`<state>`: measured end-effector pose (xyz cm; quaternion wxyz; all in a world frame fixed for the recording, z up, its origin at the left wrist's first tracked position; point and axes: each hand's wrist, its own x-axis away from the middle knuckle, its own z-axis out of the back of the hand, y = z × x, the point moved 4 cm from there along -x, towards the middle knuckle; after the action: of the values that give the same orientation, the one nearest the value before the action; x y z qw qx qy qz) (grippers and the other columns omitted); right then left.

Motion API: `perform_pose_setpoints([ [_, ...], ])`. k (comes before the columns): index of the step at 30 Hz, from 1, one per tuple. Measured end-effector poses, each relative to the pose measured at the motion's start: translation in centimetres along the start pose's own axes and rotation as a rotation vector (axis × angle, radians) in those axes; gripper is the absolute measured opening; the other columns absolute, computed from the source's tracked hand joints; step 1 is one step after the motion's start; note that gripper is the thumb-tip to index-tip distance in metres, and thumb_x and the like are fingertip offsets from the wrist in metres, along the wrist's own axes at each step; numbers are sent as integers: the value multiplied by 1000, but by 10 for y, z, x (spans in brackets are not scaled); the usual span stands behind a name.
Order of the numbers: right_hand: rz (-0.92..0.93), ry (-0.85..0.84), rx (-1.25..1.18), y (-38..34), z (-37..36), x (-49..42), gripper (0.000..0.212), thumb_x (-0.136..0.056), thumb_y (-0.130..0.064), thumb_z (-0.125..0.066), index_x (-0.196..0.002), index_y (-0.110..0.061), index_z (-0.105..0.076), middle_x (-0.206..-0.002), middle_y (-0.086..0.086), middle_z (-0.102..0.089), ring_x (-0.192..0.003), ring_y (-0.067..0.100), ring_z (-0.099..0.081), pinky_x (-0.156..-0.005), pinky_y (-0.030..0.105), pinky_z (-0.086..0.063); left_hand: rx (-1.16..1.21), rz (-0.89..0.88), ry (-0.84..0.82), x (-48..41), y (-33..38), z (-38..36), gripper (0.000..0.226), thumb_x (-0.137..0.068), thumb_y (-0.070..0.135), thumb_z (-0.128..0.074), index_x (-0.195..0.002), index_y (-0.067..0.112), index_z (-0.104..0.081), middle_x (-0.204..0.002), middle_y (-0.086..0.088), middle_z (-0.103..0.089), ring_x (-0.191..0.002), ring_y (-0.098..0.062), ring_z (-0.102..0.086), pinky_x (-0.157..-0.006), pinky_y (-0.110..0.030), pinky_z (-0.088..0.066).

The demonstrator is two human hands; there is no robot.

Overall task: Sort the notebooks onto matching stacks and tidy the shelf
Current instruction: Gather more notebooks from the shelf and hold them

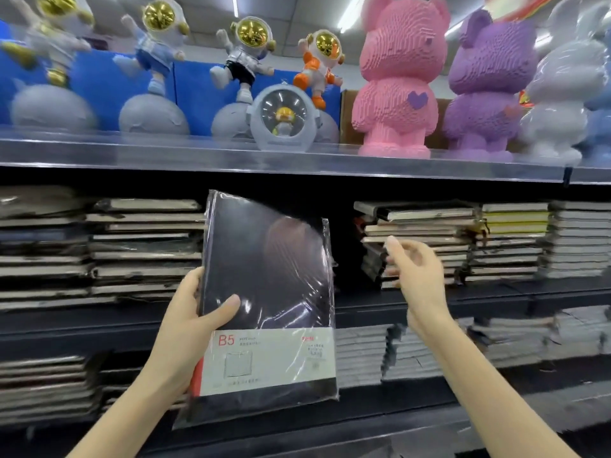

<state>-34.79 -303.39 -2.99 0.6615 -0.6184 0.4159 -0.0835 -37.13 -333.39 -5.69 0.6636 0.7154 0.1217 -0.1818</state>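
Left grip [195, 320] holding wrapped black notebook [267, 269], label [264, 361] "B5", rest illegible

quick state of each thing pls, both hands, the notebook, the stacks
left hand, grips the notebook by its left edge, thumb on the cover
right hand, open, holds nothing, in front of the middle-shelf stack
notebook, upright, sealed in clear wrap
middle-shelf stack, notebooks lying flat, edges uneven
pink bear, standing upright on the top shelf
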Motion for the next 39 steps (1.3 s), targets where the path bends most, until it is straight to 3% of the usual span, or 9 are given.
perform_pose_setpoints([
  [4, -21, -346, -3, -1, -62, 48, 11, -93, -32, -58, -92, -23, -64, -87, 3, -68, -76, 12, -65, -69, 28, -54, -45, -23, 89, 28, 6, 36, 35, -85, 0, -63, -110, 25, -60, -105, 1, -71, -98, -20, -68, -89, -44, -51],
  [7, -93, -426, -29, -2, -98, 61, 16, -95, -33, -56, -88, -21, -64, -88, 6, -67, -77, 13, -64, -71, 29, -55, -67, -21, 192, 46, 11, 73, 34, -86, 0, -62, -107, 26, -60, -104, 2, -72, -96, -17, -68, -87, -41, -52],
  [14, -142, -515, -120, -16, -190, 68, 27, -95, -34, -55, -109, -12, -61, -90, 4, -65, -76, 14, -62, -64, 25, -54, -95, -97, 431, 56, 25, 158, 33, -87, -1, -60, -109, 23, -59, -99, 9, -70, -95, -13, -67, -78, -28, -48],
  [18, 29, -436, 2, -29, -242, 59, 39, -93, -42, -56, -124, -18, -58, -104, -2, -65, -98, 17, -62, -90, 41, -52, -119, -129, 475, 47, 26, 197, 37, -86, -2, -62, -109, 27, -59, -105, 4, -70, -103, -24, -64, -92, -45, -48],
  [21, 194, -320, 200, -37, -273, 51, 48, -91, -46, -56, -135, -27, -51, -116, 5, -60, -105, 23, -59, -90, 36, -48, -128, -149, 462, 37, 26, 217, 37, -85, -2, -63, -109, 26, -60, -108, 2, -69, -103, -23, -65, -94, -45, -47],
  [25, 219, -262, 378, -32, -303, 34, 53, -89, -53, -55, -137, -31, -50, -129, 14, -50, -115, 31, -53, -88, 33, -44, -139, -159, 427, 21, 25, 235, 35, -85, -2, -63, -114, 18, -59, -106, 2, -69, -102, -22, -65, -90, -38, -48],
  [30, 349, -191, 487, -30, -304, 21, 48, -86, -57, -58, -123, -27, -65, -124, 11, -55, -120, 28, -47, -95, 33, -39, -172, -171, 400, 7, 27, 245, 36, -85, 0, -63, -113, 22, -59, -103, 6, -70, -96, -12, -66, -86, -31, -48],
  [33, 437, -154, 470, -31, -297, 25, 43, -87, -51, -59, -118, -23, -68, -109, 9, -57, -109, 27, -48, -85, 27, -33, -177, -180, 381, 3, 28, 248, 37, -86, 0, -63, -118, 15, -56, -102, 4, -69, -96, -15, -66, -82, -28, -48],
  [39, 552, -103, 420, -34, -285, 33, 36, -89, -45, -60, -112, -19, -72, -93, 7, -58, -96, 28, -49, -86, 38, -34, -162, -183, 353, 4, 28, 249, 39, -86, -2, -62, -121, 14, -55, -100, 8, -70, -94, -10, -67, -76, -20, -51],
])
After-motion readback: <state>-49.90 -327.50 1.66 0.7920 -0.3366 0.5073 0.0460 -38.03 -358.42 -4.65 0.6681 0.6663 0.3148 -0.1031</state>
